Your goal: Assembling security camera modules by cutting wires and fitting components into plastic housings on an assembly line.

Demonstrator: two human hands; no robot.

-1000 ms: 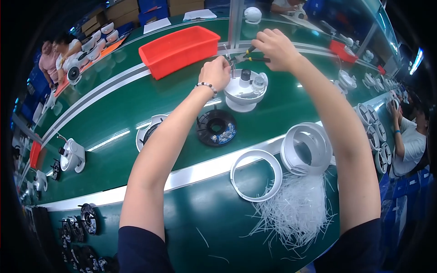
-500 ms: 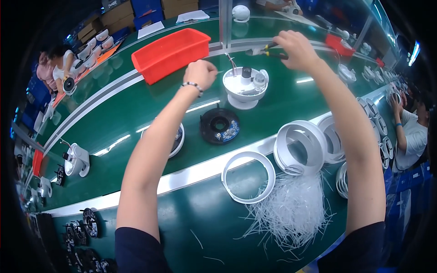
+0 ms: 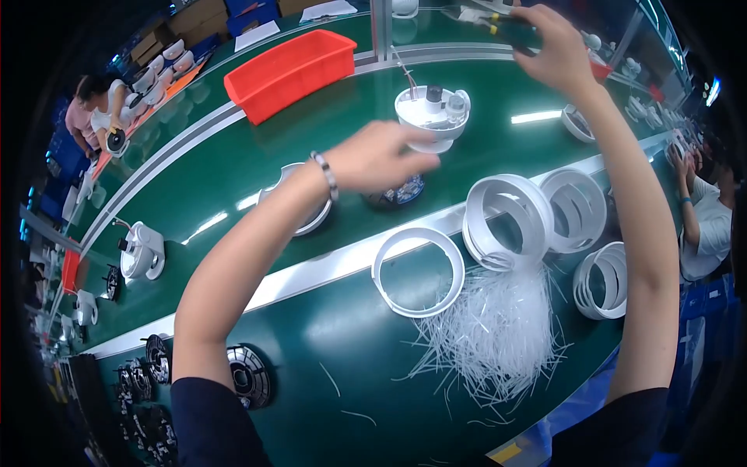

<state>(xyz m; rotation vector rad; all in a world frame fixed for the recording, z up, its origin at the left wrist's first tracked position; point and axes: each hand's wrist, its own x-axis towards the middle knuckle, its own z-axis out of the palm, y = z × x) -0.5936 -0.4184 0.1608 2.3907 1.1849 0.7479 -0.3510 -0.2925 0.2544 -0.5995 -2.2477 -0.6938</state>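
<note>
My left hand (image 3: 389,159), its fingers apart and holding nothing, reaches over the belt. Beneath it lies a black round base with a small circuit board (image 3: 406,191), partly hidden by the hand. Just beyond the fingertips stands a white camera-like housing (image 3: 426,115) with a dark lens part, a clear dome part and thin wires rising from its left side. Up at the right, my right hand (image 3: 554,48) has its fingers round the dark handles of small cutting pliers (image 3: 493,23) with yellow marks. Their jaws point left.
A red bin (image 3: 292,76) stands at the back. White rings (image 3: 420,272) and a pile of clear plastic strips (image 3: 506,335) lie near the front right. Another white housing (image 3: 142,253) stands left; black round parts (image 3: 249,375) lie front left. Co-workers sit on both sides.
My left hand has moved right and nearer, from beside the wires to over the black base, its fingers spreading. My right hand has carried the pliers up and to the right.
</note>
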